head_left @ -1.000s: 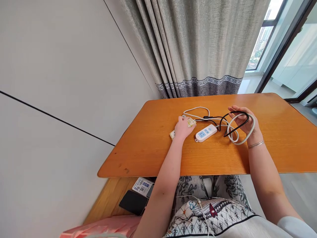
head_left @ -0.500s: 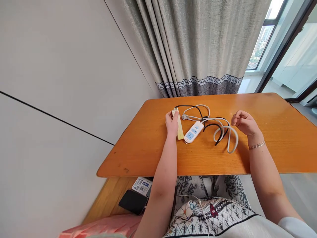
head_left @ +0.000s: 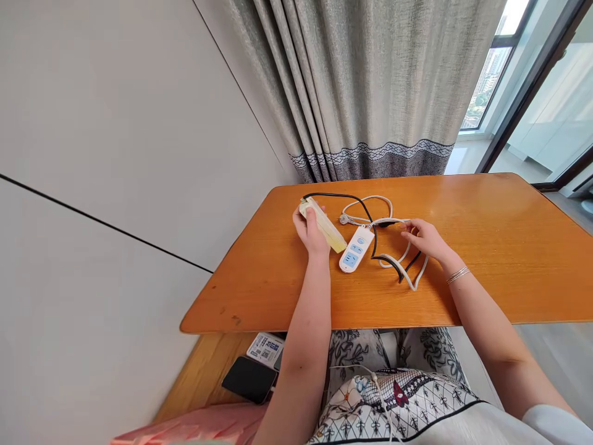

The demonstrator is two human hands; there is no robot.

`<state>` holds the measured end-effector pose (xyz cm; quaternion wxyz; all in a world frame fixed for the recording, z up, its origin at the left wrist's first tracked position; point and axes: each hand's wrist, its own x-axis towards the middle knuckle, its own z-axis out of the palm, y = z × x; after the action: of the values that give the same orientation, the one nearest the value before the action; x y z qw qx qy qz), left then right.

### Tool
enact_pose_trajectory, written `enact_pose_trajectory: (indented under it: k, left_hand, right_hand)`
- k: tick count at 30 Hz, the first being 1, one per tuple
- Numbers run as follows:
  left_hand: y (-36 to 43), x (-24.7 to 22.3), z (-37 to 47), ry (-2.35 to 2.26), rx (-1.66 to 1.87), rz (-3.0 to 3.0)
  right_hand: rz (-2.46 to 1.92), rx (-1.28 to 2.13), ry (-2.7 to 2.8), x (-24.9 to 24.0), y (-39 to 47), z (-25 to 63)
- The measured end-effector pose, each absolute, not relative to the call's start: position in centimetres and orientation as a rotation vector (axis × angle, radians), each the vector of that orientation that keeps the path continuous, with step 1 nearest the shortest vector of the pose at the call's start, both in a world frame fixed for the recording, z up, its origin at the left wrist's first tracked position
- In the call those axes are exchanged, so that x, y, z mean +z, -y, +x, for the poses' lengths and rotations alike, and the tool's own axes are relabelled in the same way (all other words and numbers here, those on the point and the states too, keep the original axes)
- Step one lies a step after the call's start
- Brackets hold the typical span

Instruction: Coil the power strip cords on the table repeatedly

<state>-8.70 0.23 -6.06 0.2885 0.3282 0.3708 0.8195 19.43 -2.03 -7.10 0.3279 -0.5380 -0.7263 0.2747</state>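
My left hand is closed around a long yellowed power strip, thumb on top; its sockets cannot be made out. A black cord runs from the strip's far end to the right. Beside its near end lies a white power strip with light-blue socket panels. Its white cord is looped and tangled with the black one. My right hand pinches the white cord at the right of the tangle, fingertips closed together. A round white plug rests behind the white strip.
The cords lie on an orange-brown wooden table. A grey curtain hangs behind it, and a white wall stands at the left. Below the table's left edge are a black phone and a printed white box.
My left hand has shifted left and tilted the yellowed power strip. My right hand has come left and down to the cords and taken hold; the loops have shifted left, and the white strip has turned.
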Motion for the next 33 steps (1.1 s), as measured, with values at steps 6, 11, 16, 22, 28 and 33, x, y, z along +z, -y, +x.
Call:
enact_pose_trajectory:
  k: [6, 11, 16, 22, 28, 33]
  left_hand:
    - [0.5, -5.2, -8.5, -1.073, 2.230, 0.855]
    - [0.4, -5.0, -8.7, -1.036, 2.269, 0.748]
    - [0.4, -4.9, -8.8, -1.068, 2.274, 0.644]
    - [0.6, -4.8, -8.3, -1.158, 2.234, 0.698]
    - [0.3, -4.9, -9.2, -1.131, 2.265, 0.612]
    - [0.1, -5.0, -9.8, -1.162, 2.283, 0.634]
  right_hand:
    - [-1.642, 0.462, 1.979, -7.4, 2.2, 18.7]
    - [-1.229, 1.011, 1.910, -7.1, 2.0, 19.8]
    - [-0.968, 1.696, 1.621, -7.2, 2.6, 19.0]
    - [-0.962, 1.797, 1.690, -7.9, 3.3, 16.9]
    - [-1.046, 1.479, 2.342, -7.9, 2.9, 18.7]
    - [-1.333, 1.113, 2.797, -5.9, 3.7, 18.8]
